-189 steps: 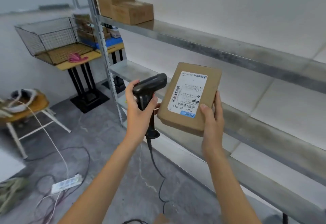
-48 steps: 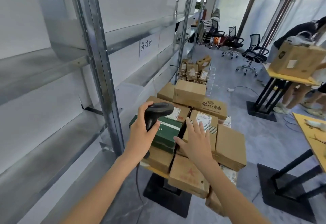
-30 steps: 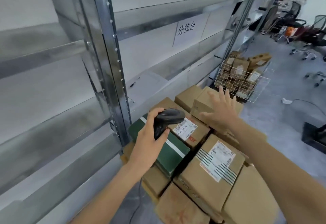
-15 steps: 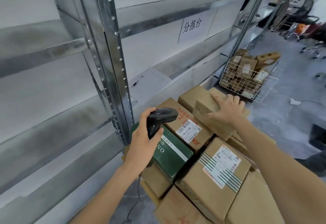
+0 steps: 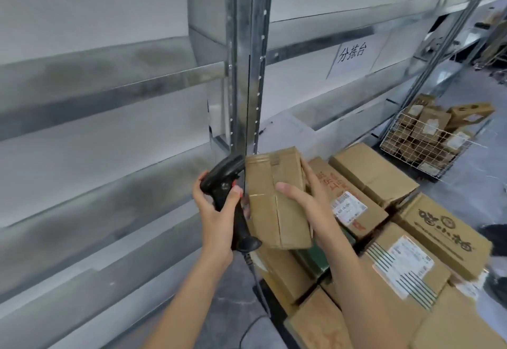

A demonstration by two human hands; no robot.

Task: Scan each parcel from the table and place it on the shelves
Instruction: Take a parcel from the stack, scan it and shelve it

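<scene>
Up comes the parcel (image 5: 277, 200), lifted off the stack into frame centre, right hand (image 5: 307, 206) clasping it, left hand (image 5: 219, 211) gripping the scanner (image 5: 227, 184) just beside it, shelves (image 5: 109, 79) at left.

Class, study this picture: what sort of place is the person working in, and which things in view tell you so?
Most likely a parcel sorting or storage room. Bare metal shelves line the wall, labelled cardboard parcels are piled beside them, and the left hand grips a corded barcode scanner next to a parcel held by the right hand.
</scene>
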